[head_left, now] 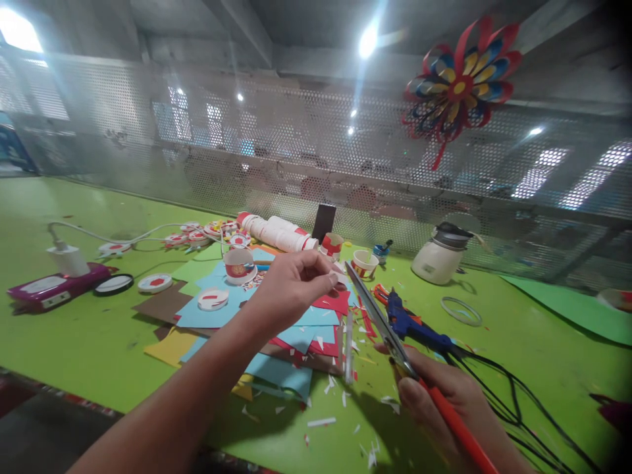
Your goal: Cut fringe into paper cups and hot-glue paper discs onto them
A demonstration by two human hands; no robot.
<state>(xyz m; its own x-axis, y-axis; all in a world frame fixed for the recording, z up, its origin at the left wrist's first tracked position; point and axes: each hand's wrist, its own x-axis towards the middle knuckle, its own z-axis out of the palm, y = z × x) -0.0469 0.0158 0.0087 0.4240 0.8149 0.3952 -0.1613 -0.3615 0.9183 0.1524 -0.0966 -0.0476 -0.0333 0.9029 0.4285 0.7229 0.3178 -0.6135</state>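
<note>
My left hand (pixel 291 284) is raised over the coloured paper sheets (pixel 232 313), its fingers pinched on a small white paper piece (pixel 340 279). My right hand (pixel 444 395) grips red-handled scissors (pixel 390 332) low at the right; the blades point up and left, their tip close to the pinched paper. A thin white paper strip (pixel 348 345) hangs just below the paper piece, beside the blades. White paper scraps (pixel 340 395) lie on the green table (pixel 74 329) beneath both hands.
A blue glue gun (pixel 415 324) with black cables lies behind the scissors. Paper cups (pixel 364 263), a stack of cups (pixel 279 232), round lids, a power strip (pixel 54 286) and a white pot (pixel 439 257) stand around. A paper flower (pixel 459 82) hangs on the mesh wall.
</note>
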